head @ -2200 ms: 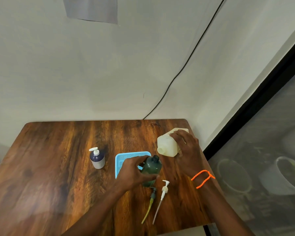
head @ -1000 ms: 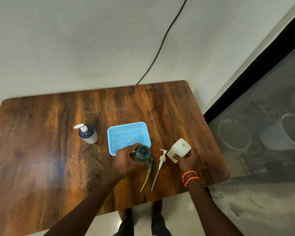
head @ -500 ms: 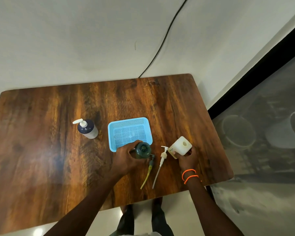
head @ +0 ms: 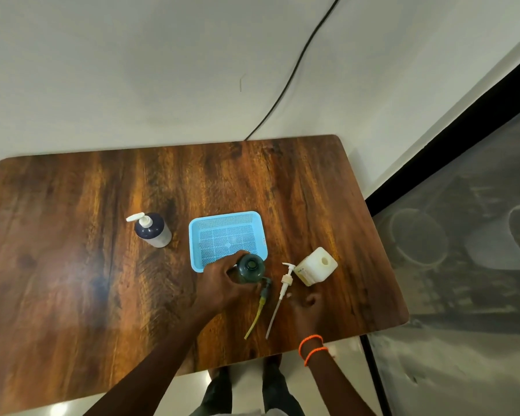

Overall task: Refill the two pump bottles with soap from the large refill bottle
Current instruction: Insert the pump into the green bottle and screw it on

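My left hand (head: 222,283) grips the uncapped dark green pump bottle (head: 250,268), which stands upright at the front edge of the blue basket. The white refill bottle (head: 316,265) stands upright and uncapped to its right, with no hand on it. My right hand (head: 305,307) hovers just in front of the refill bottle, fingers loosely curled and holding nothing. Two removed pumps lie on the table between my hands: a dark one with a yellowish tube (head: 260,307) and a white one (head: 281,292). A navy pump bottle (head: 152,229) with its white pump on stands to the left.
The blue perforated basket (head: 227,235) sits mid-table on the wooden table (head: 72,265). The table's right and front edges lie close to my right hand. A black cable (head: 294,64) runs down the wall behind. Dark glass panel on the right.
My right hand has let go of the refill bottle, which now stands upright on the table, and has drawn back toward me. My left hand keeps its hold on the green bottle.
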